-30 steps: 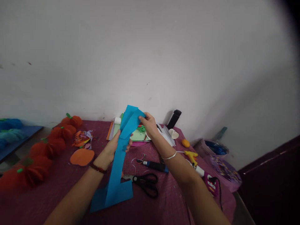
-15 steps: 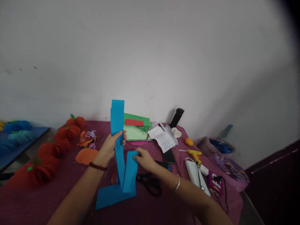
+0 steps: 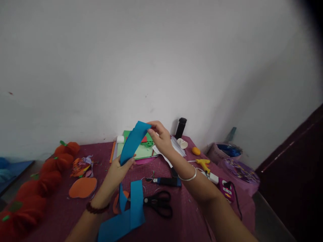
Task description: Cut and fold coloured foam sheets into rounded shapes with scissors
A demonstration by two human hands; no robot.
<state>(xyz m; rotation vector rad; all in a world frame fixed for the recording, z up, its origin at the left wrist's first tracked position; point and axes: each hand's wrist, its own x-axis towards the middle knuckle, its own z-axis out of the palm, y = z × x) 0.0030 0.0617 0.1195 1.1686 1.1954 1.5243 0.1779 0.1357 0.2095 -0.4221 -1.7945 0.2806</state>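
Observation:
My left hand (image 3: 122,168) is closed round the lower part of several stacked blue strips (image 3: 133,141), of paper or foam by their look. At their upper end, my right hand (image 3: 160,136) pinches a corner between thumb and fingers, and the stack bends toward the right. Below my hands, more blue strip (image 3: 137,201) lies folded across the tabletop. Beside it rest black-handled scissors (image 3: 159,202), their blades partly hidden by the blue strip. A dark-handled cutter (image 3: 166,181) lies just beyond the scissors.
Orange pumpkin shapes (image 3: 50,181) line the left side, near a scrap pile (image 3: 82,166) and an orange cutout (image 3: 83,187). Green sheets (image 3: 137,152) lie at the back. To the right are a black bottle (image 3: 181,127), a yellow glue gun (image 3: 203,164) and a purple power strip (image 3: 226,190).
My right hand has let go of the lower strip and moved up to the stack's top end. That strip has dropped to the table. The upright stack now leans right.

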